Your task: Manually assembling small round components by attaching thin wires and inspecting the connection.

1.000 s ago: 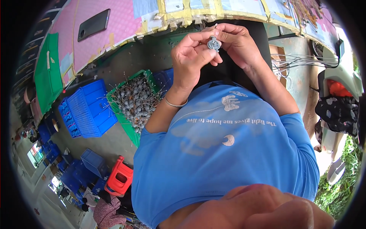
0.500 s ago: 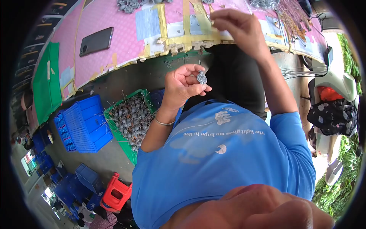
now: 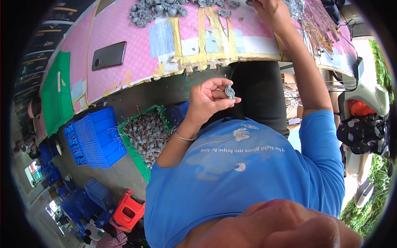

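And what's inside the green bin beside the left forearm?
Thin-stemmed, round-headed grey pieces are heaped in the green bin; its bottom and anything deeper in the heap are covered.

A bench (image 3: 111, 33) ahead holds a phone (image 3: 109, 56) at left, flower pieces (image 3: 157, 10) farther back, and stems (image 3: 324, 31) at right. Below, to the left, a crate (image 3: 108, 136) stands left of a basket (image 3: 142, 171) with stemmed pieces (image 3: 149, 134) inside.

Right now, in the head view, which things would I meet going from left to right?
Large green object, dark phone, green tray of grey pieces, left hand holding a grey rosette-like piece, right hand, black patterned cloth.
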Demonstrator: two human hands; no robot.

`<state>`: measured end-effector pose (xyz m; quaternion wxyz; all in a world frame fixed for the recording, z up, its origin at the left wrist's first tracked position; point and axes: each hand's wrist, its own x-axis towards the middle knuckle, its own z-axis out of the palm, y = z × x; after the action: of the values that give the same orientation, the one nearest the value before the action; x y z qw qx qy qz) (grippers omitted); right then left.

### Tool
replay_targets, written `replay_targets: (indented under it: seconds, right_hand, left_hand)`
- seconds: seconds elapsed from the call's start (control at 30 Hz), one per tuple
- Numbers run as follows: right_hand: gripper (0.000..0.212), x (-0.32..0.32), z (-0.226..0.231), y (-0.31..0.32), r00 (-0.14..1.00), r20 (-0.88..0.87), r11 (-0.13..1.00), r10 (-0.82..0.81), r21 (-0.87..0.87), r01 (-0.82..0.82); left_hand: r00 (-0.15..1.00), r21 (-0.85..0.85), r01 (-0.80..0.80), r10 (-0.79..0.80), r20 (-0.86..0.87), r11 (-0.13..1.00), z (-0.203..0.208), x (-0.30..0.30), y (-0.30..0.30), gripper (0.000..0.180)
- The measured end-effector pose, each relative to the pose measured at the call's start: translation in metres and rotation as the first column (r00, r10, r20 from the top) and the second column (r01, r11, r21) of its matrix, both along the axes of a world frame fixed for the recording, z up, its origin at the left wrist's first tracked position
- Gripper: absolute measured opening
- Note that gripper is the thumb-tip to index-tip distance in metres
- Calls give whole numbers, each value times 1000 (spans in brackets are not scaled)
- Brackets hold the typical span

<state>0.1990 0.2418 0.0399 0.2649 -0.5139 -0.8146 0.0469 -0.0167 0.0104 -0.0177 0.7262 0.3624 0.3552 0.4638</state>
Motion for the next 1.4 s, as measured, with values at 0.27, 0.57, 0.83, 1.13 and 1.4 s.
replay_targets:
  seconds: [0.27,0.57,0.83,1.13,1.4]
  right_hand:
    - [8,8,-5,-73,967,204,944,149,262,-201]
    - [18,-7,0,-133,967,-105,965,232,-100,-242]
    - [22,-17,0,-211,666,-745,764,45,-403,-504]
    - [16,-13,-6,-216,710,-702,798,55,-397,-453]
    - [20,-6,-23,-206,564,-809,641,-167,-524,-561]
  left_hand:
    - [987,128,-162,162,14,978,9,11,3,40]
    - [904,358,-281,371,-214,890,32,8,-7,38]
    - [863,485,-279,438,-252,829,32,14,-11,39]
    - [641,723,-91,596,-484,685,35,23,-16,35]
    - [527,788,-10,673,-519,615,27,29,-11,32]
